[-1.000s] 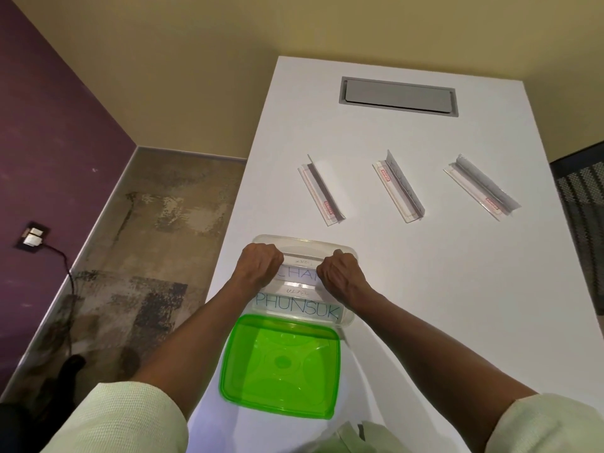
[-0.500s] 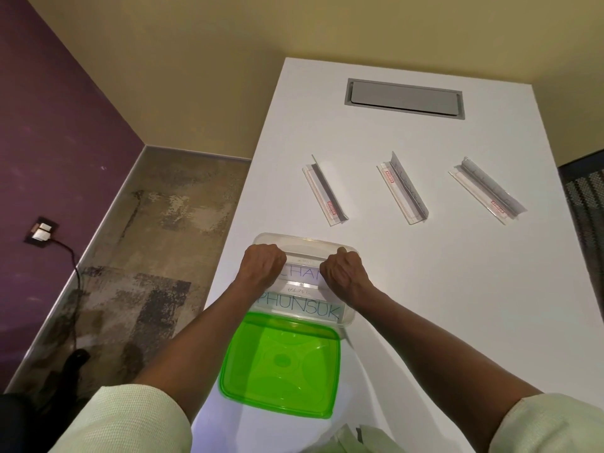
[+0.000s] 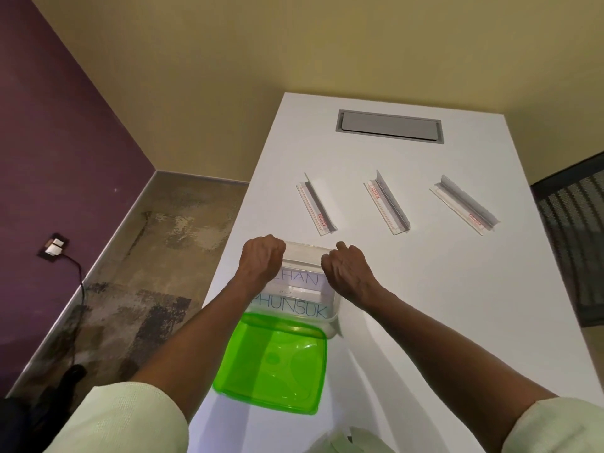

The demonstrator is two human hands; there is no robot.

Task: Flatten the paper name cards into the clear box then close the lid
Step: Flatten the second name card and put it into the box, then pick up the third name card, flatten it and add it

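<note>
Near the tabletop's left edge, left hand (image 3: 261, 260) and right hand (image 3: 347, 269), fingers curled, press lettered name cards (image 3: 295, 294) inside the clear box (image 3: 335, 308); best pushed evenly flat before fitting the green lid (image 3: 271, 362) lying just nearer.

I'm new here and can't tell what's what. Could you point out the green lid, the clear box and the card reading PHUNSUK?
green lid (image 3: 271, 361), head view, its middle.
clear box (image 3: 335, 305), head view, right wall.
PHUNSUK card (image 3: 291, 309), head view, its lettering.

Clear box (image 3: 330, 317) holds flat lettered name cards (image 3: 291, 309) — its green lid (image 3: 273, 362) lies off, overlapping the near rim.
</note>
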